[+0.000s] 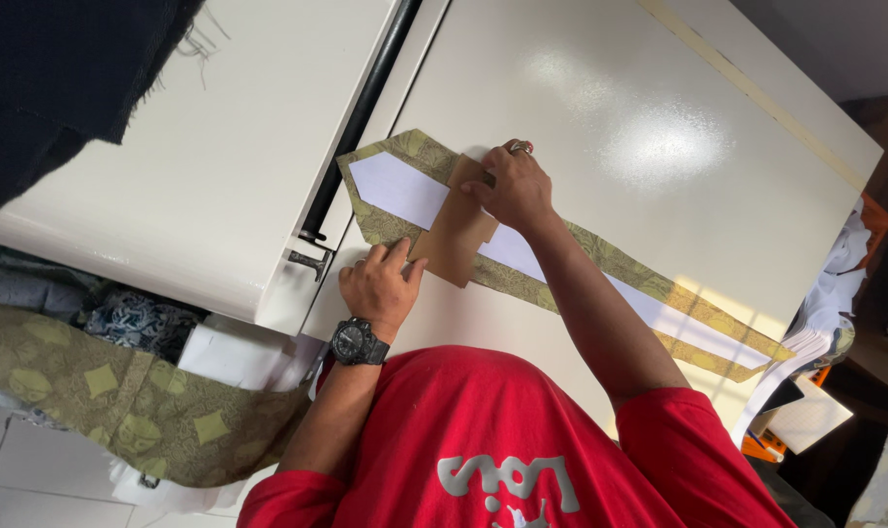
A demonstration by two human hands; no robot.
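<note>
A long olive-green patterned fabric strip [615, 266] with a pointed end lies diagonally on the white table [659, 127]. A white pointed lining piece [395, 188] lies on top of it. A brown cardboard template [455, 235] rests across both. My right hand [517, 188], with a ring on one finger, presses the template's upper edge. My left hand [378, 286], with a black watch on its wrist, touches the template's lower left corner with fingertips and thumb.
A black bar [361, 117] runs between the table and a second white surface [229, 147] on the left. Dark fabric [63, 68] hangs at the top left. More green patterned cloth [121, 401] lies at the lower left. White cut pieces [815, 342] are stacked at the right edge.
</note>
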